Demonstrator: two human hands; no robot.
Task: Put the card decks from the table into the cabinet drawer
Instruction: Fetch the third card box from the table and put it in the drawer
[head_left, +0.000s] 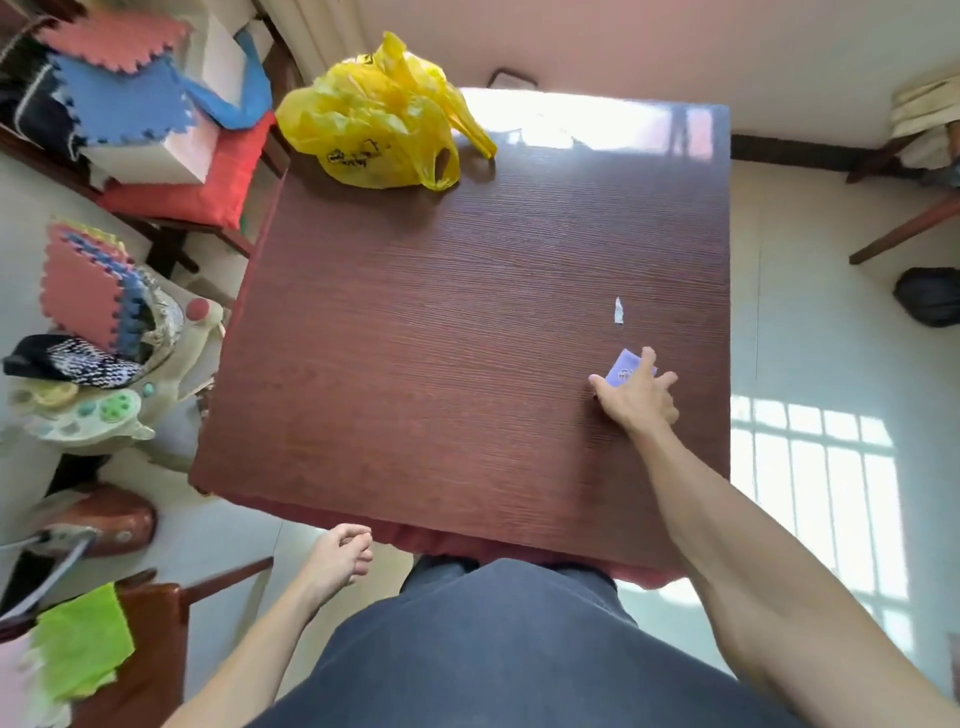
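Purple deck (621, 370) on the desk (467, 338), under the right grip (641, 397).
The deck lies near the desk's right side. The right grip's fingers (648, 359) are spread on it, not closed round it. The left grip (340, 556) hangs loose by the near edge, holding nothing. A yellow bag (374, 124) sits far off.

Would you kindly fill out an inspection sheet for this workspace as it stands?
Surface: dark wooden table, glare at its far edge.
Job's things: one purple card deck near the right edge; cabinet drawer not in view.
Clutter: yellow plastic bag at the far left corner; white paper scrap just beyond the deck.
Hands: right hand touches the deck, fingers spread over it; left hand loosely curled, holding nothing, by the near edge.
Cables: nothing clearly seen.
Surroundings: foam mats piled left; green cloth near left; black bag on the floor, right.
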